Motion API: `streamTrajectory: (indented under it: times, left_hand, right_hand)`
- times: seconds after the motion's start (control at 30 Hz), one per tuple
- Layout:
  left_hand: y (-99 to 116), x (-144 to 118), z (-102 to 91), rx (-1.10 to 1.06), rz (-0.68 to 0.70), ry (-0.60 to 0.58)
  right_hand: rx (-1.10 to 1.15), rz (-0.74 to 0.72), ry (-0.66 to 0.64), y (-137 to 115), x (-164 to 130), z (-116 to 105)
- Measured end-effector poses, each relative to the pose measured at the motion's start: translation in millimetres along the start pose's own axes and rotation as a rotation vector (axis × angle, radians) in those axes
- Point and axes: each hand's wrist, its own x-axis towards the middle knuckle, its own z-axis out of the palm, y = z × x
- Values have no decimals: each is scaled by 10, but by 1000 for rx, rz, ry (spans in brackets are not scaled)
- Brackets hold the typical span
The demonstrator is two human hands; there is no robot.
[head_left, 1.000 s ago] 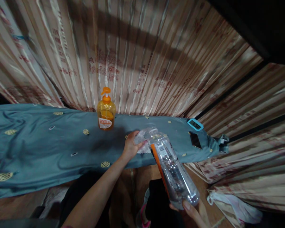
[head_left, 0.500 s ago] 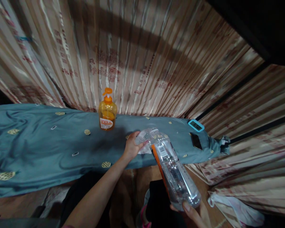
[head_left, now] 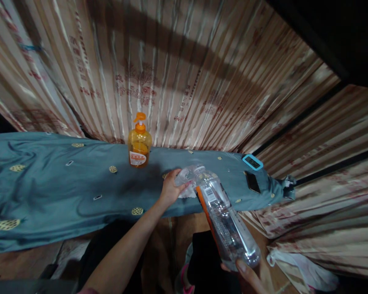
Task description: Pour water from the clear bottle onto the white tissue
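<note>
My right hand grips the base of a large clear plastic bottle with an orange and black label. The bottle is tilted, its neck pointing up and left over the bench. Fingers of my left hand are closed around a small clear plastic cup right by the bottle's mouth. Whether the two touch, and whether liquid is passing between them, I cannot tell. A white tissue shows below the cup. Left of my left hand stands an orange pump bottle, partly filled with amber liquid.
A blue-green cloth with pineapple prints covers the long narrow bench. Toward its right end lie a light-blue digital timer and a dark phone. Pleated patterned curtains hang behind and at the right. A white bag lies low right.
Both hands hold the bottle and cup in nearly the same pose. The bottle's base has shifted very slightly right; the view has tilted a little.
</note>
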Motion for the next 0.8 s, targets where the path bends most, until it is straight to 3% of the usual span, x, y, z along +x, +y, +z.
streamTrajectory:
  times: [0.37, 0.8]
  left_hand:
    - [-7, 6, 3, 19, 15, -6]
    - [13, 6, 7, -1, 8, 5]
  right_hand:
    - [8, -1, -54, -73, -12, 25]
    - [-12, -6, -20, -37, -11, 38]
